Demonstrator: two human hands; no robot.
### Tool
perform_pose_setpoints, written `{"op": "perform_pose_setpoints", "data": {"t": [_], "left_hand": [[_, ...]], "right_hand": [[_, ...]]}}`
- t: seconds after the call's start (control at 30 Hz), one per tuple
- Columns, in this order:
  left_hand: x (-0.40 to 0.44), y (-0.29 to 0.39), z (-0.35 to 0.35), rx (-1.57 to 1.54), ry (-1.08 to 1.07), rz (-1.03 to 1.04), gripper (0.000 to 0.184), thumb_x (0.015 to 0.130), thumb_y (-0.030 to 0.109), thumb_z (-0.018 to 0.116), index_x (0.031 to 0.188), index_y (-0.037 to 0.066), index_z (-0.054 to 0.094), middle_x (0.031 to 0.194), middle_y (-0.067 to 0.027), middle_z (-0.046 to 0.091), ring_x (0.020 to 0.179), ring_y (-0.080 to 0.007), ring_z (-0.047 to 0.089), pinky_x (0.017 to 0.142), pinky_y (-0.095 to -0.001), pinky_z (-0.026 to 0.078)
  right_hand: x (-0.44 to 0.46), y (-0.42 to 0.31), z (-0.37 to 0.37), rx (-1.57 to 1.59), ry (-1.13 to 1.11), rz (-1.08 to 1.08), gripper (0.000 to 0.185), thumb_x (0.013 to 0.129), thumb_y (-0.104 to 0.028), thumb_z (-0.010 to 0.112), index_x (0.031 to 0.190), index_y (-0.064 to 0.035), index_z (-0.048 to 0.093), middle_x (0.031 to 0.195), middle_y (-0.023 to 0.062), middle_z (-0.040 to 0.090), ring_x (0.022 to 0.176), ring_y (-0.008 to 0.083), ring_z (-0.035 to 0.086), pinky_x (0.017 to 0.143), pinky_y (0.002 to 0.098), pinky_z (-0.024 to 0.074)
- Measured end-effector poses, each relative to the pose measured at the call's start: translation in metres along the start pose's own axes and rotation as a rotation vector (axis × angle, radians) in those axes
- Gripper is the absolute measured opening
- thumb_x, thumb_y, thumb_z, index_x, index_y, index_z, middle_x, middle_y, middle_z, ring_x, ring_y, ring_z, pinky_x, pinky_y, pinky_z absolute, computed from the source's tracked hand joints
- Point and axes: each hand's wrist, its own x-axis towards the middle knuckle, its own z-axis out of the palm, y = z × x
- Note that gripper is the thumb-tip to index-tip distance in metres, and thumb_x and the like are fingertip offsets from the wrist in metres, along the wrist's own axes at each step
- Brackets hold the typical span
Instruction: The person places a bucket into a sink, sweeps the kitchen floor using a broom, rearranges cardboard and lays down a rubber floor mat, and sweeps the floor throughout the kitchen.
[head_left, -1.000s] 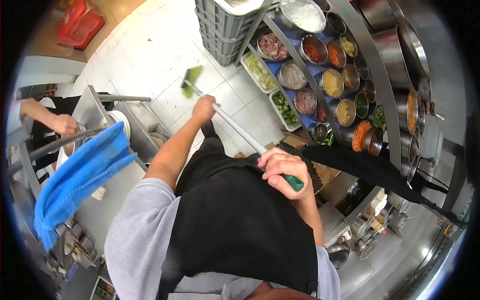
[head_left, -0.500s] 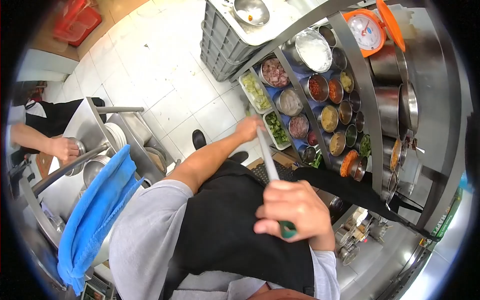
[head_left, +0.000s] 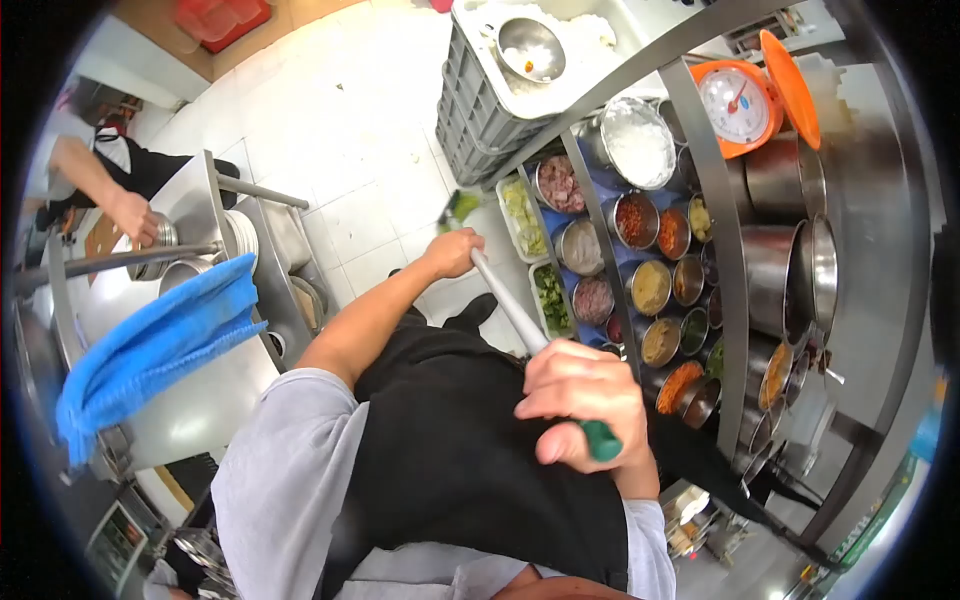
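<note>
My right hand [head_left: 590, 405] is wrapped round the upper end of a broom [head_left: 508, 302] with a white pole, close to my apron. Its green end cap sticks out below my thumb. Further down the pole, my left hand [head_left: 455, 253] is closed around the shaft with that arm stretched forward. Beyond it the small green broom head shows blurred over the tiled floor [head_left: 380, 235], and I cannot tell its exact shape.
At right, a shelf frame [head_left: 725, 240] carries several metal bowls of ingredients, pots and an orange scale [head_left: 738, 105]. Grey crates [head_left: 480, 100] stand ahead. On the left are a steel table [head_left: 200, 390], a blue towel [head_left: 165, 345] and another person's hand [head_left: 135, 218] on a metal container.
Both hands keep hold of the broom. My left hand and the lower pole have swung left, bringing the green head into view. The camera view has also turned.
</note>
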Motion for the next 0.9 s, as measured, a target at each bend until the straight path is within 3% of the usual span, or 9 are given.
{"op": "perform_pose_setpoints", "data": {"t": [0.1, 0.17, 0.27, 0.37, 0.43, 0.5, 0.63, 0.77, 0.9], "left_hand": [[0.017, -0.053, 0.003, 0.120, 0.091, -0.052, 0.014, 0.086, 0.020, 0.069, 0.099, 0.014, 0.073, 0.113, -0.0157, 0.069, 0.106, -0.0383, 0.068, 0.088, -0.0488, 0.057], [0.033, -0.070, -0.015, 0.114, 0.122, -0.245, 0.015, 0.086, 0.019, 0.069, 0.099, 0.013, 0.073, 0.113, -0.0172, 0.069, 0.105, -0.0397, 0.068, 0.087, -0.0498, 0.057], [0.029, -0.061, -0.026, 0.134, 0.258, -0.212, 0.014, 0.085, 0.018, 0.070, 0.096, 0.010, 0.072, 0.109, -0.0185, 0.070, 0.103, -0.0410, 0.068, 0.087, -0.0511, 0.056], [-0.025, 0.015, -0.041, 0.086, 0.417, -0.124, 0.014, 0.087, 0.020, 0.071, 0.089, 0.006, 0.071, 0.099, -0.0196, 0.070, 0.097, -0.0425, 0.066, 0.084, -0.0538, 0.054], [-0.065, 0.059, -0.036, 0.007, 0.472, -0.237, 0.030, 0.092, 0.034, 0.073, 0.089, 0.004, 0.070, 0.098, -0.0204, 0.069, 0.096, -0.0423, 0.065, 0.085, -0.0508, 0.053], [-0.107, 0.094, -0.032, -0.081, 0.559, -0.357, 0.029, 0.092, 0.033, 0.074, 0.088, 0.004, 0.069, 0.097, -0.0204, 0.069, 0.096, -0.0427, 0.065, 0.083, -0.0514, 0.053], [-0.164, 0.070, 0.002, -0.162, 0.401, -0.575, 0.021, 0.086, 0.024, 0.075, 0.091, 0.004, 0.067, 0.099, -0.0198, 0.069, 0.100, -0.0434, 0.066, 0.084, -0.0547, 0.052], [-0.185, 0.002, 0.038, -0.171, 0.343, -0.718, 0.023, 0.088, 0.029, 0.074, 0.088, 0.007, 0.067, 0.100, -0.0180, 0.069, 0.100, -0.0408, 0.067, 0.083, -0.0537, 0.054], [-0.150, -0.079, 0.044, -0.127, 0.635, -0.710, 0.025, 0.093, 0.032, 0.070, 0.086, 0.008, 0.067, 0.096, -0.0174, 0.066, 0.095, -0.0411, 0.066, 0.082, -0.0538, 0.053]], "right_hand": [[-0.019, 0.053, -0.015, 0.154, 0.146, -0.013, 0.011, 0.089, -0.004, 0.068, 0.080, 0.0023, 0.067, 0.079, 0.0123, 0.068, 0.079, 0.0280, 0.066, 0.074, 0.0401, 0.0538], [-0.023, 0.090, -0.011, 0.152, 0.214, 0.033, 0.012, 0.090, 0.000, 0.064, 0.079, 0.0044, 0.065, 0.081, 0.0139, 0.068, 0.082, 0.0280, 0.067, 0.076, 0.0388, 0.0541], [-0.040, 0.082, -0.024, 0.181, 0.252, 0.040, 0.013, 0.091, 0.003, 0.060, 0.080, 0.0061, 0.065, 0.083, 0.0148, 0.069, 0.086, 0.0291, 0.068, 0.078, 0.0380, 0.0543], [-0.050, 0.018, -0.055, 0.239, 0.191, -0.045, 0.042, 0.096, -0.039, 0.074, 0.090, 0.0032, 0.073, 0.078, 0.0157, 0.069, 0.079, 0.0297, 0.069, 0.070, 0.0386, 0.0553], [-0.044, 0.005, -0.074, 0.377, 0.145, -0.219, 0.053, 0.099, -0.048, 0.069, 0.104, 0.0051, 0.067, 0.078, 0.0162, 0.065, 0.077, 0.0322, 0.070, 0.065, 0.0381, 0.0581], [-0.014, 0.013, -0.091, 0.497, 0.034, -0.334, 0.054, 0.101, -0.049, 0.067, 0.111, 0.0041, 0.060, 0.080, 0.0138, 0.061, 0.075, 0.0314, 0.068, 0.062, 0.0360, 0.0575], [0.068, 0.052, -0.064, 0.630, -0.048, -0.063, 0.033, 0.111, -0.030, 0.050, 0.110, 0.0014, 0.058, 0.075, 0.0098, 0.058, 0.070, 0.0247, 0.065, 0.055, 0.0322, 0.0511], [0.143, 0.106, 0.003, 0.591, -0.284, 0.391, 0.022, 0.105, -0.013, 0.059, 0.088, -0.0001, 0.064, 0.074, 0.0062, 0.064, 0.073, 0.0189, 0.070, 0.063, 0.0326, 0.0589], [0.198, 0.100, 0.044, 0.285, -0.706, 0.137, 0.037, 0.102, -0.020, 0.064, 0.073, 0.0026, 0.056, 0.074, 0.0127, 0.063, 0.067, 0.0215, 0.061, 0.064, 0.0367, 0.0516]]}}
